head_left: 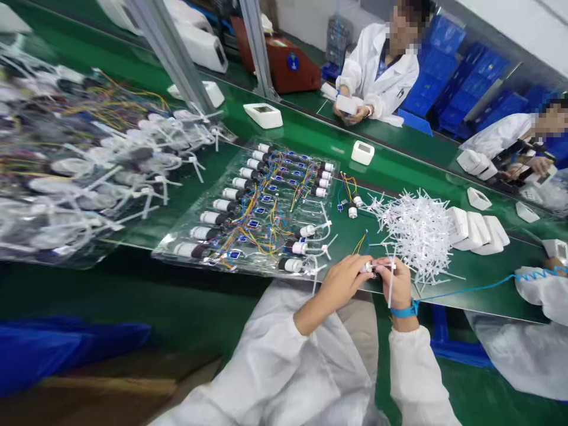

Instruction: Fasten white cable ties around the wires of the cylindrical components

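Observation:
My left hand (pixel 344 279) and my right hand (pixel 398 283) meet at the near edge of the green table (pixel 444 278). Both are closed on a small white and black cylindrical part (pixel 370 267) with coloured wires (pixel 360 242) running up from it. A white cable tie (pixel 391 284) hangs down by my right fingers. A blue strap (pixel 404 310) circles my right wrist, and a blue coiled cord (pixel 479 288) leads off to the right.
A clear plastic tray (pixel 252 207) holds rows of the same wired parts. A heap of white cable ties (pixel 415 234) lies right of it, beside white housings (pixel 477 231). Bagged wired parts (pixel 66 165) fill the left. Two people in white coats sit across the belt; another sleeve (pixel 544 290) shows right.

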